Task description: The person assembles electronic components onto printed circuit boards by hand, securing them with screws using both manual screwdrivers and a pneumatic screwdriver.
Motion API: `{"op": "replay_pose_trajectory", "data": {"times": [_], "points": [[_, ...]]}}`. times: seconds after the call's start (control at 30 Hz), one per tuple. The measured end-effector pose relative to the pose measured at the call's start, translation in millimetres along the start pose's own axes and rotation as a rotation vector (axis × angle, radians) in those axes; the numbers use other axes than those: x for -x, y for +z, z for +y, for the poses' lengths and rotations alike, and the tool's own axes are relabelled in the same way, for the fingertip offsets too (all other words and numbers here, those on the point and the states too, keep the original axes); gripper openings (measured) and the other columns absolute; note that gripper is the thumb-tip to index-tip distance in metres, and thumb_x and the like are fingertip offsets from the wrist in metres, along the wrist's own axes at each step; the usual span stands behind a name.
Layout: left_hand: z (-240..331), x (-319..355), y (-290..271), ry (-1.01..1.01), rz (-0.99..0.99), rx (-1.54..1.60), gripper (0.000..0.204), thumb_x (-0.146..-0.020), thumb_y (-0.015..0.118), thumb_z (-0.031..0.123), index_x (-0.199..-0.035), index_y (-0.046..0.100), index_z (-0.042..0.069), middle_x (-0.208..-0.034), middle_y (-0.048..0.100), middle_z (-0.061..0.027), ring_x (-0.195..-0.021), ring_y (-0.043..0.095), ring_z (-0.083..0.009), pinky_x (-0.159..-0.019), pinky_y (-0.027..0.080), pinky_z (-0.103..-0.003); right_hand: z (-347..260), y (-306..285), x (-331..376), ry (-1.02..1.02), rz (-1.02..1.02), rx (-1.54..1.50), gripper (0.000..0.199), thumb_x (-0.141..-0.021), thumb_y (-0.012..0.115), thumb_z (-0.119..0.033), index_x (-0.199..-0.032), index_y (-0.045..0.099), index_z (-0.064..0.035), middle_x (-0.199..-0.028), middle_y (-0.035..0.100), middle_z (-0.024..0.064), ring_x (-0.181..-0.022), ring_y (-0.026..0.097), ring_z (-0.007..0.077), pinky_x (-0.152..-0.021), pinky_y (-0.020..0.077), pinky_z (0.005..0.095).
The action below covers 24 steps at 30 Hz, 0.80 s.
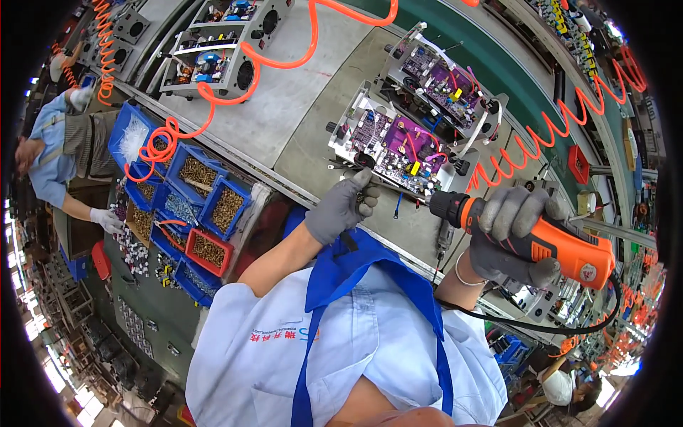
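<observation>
My right hand (514, 231), in a grey glove, is wrapped round an orange and black corded power drill (569, 250). The drill's chuck points left, toward the near right corner of an open metal chassis with a purple circuit board (405, 142). My left hand (343, 206), also gloved in grey, has its fingers curled together at the near edge of that chassis. Whatever those fingertips hold, if anything, is too small to make out. Just behind stands a second open chassis (445, 89) with a similar purple board.
Blue bins (226, 210) and a red bin (208, 250) of screws stand at the left. Orange coiled air hoses (213, 99) hang over the metal workbench (299, 85). More open units (206, 64) sit at the far left. A co-worker (53, 153) reaches toward small parts.
</observation>
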<state>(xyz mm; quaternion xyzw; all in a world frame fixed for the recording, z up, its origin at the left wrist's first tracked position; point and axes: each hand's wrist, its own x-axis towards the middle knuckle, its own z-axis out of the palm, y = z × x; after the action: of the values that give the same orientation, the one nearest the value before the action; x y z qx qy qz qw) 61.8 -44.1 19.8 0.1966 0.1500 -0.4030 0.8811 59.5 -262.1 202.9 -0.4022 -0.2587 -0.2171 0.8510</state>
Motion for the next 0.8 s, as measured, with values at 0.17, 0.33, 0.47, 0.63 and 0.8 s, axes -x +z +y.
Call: {"op": "replay_pose_trajectory", "data": {"times": [0.17,0.33,0.47,0.63,0.8], "points": [[-9,-6,12,0.009,0.032,0.006,0.041,-0.094,0.054,0.033,-0.115,0.052,-0.002,-0.092,0.059,-0.0078,-0.081,0.060,-0.0133,-0.067,0.053,-0.022,25,11,-3,0.066,0.131,0.218,0.067,-0.077,0.064,-0.047,-0.121,0.047,0.0009,-0.068,0.049,0.0036,-0.046,0.045,0.0148,-0.044,0.0406,0.0315],[-28,-1,-6,0.028,0.075,0.013,0.035,-0.097,0.041,0.014,-0.125,0.044,-0.007,-0.112,0.058,-0.0174,-0.095,0.062,-0.0218,-0.081,0.056,-0.029,48,4,-1,0.183,0.045,0.203,0.065,-0.076,0.069,-0.044,-0.118,0.047,0.0013,-0.073,0.051,0.0052,-0.057,0.051,0.0169,-0.050,0.0460,0.0326],[-26,6,-7,0.039,0.089,-0.122,0.039,-0.098,0.043,0.019,-0.127,0.042,-0.006,-0.112,0.058,-0.0186,-0.092,0.063,-0.0206,-0.078,0.055,-0.027,54,7,-3,0.190,-0.001,0.224,0.065,-0.077,0.069,-0.043,-0.118,0.047,0.0022,-0.073,0.052,0.0055,-0.058,0.053,0.0171,-0.051,0.0480,0.0330],[-17,10,-4,-0.090,0.157,-0.302,0.048,-0.097,0.046,0.032,-0.129,0.043,-0.004,-0.100,0.061,-0.0140,-0.081,0.060,-0.0153,-0.063,0.049,-0.022,60,8,-3,0.221,-0.019,0.319,0.064,-0.077,0.064,-0.046,-0.119,0.048,-0.0008,-0.075,0.051,0.0053,-0.058,0.051,0.0169,-0.052,0.0447,0.0317],[-19,15,4,-0.006,0.088,-0.225,0.047,-0.097,0.047,0.030,-0.127,0.044,-0.006,-0.101,0.060,-0.0132,-0.081,0.059,-0.0146,-0.065,0.047,-0.022,62,15,-6,0.279,-0.059,0.356,0.061,-0.077,0.067,-0.042,-0.117,0.048,0.0009,-0.075,0.051,0.0058,-0.058,0.052,0.0169,-0.052,0.0452,0.0316]]}}
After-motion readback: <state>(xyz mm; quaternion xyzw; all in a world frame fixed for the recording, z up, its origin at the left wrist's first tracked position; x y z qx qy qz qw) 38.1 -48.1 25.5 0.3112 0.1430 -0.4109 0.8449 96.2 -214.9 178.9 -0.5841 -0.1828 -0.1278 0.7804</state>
